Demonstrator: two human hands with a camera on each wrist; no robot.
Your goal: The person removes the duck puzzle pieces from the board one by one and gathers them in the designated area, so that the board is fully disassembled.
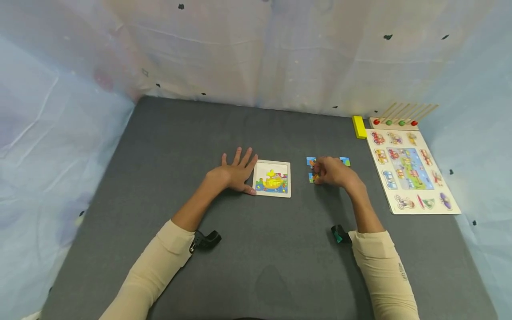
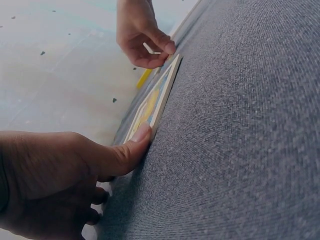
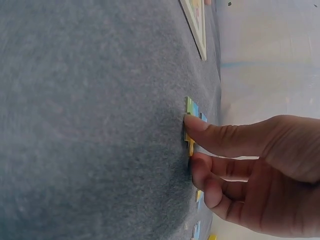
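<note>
Nearest the viewer on the grey tbl, tan sleeves w/ black wrist cams. Mid-tbl, L hand, fingers straight & spread, thumb on edge of part-filled puzzle tray, lying flat. To its R, R hand pinches puzzle pc; loose pcs close by. Farther R, pic board; at its far edge, yellow block & peg stand w/ red/green beads. Pale sheet behind.

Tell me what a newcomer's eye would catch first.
Probably the partly filled jigsaw tray near the head view's centre, the left hand spread against its left edge. Next, the right hand pinching a jigsaw piece right of the tray, then the yellow block at upper right.
</note>
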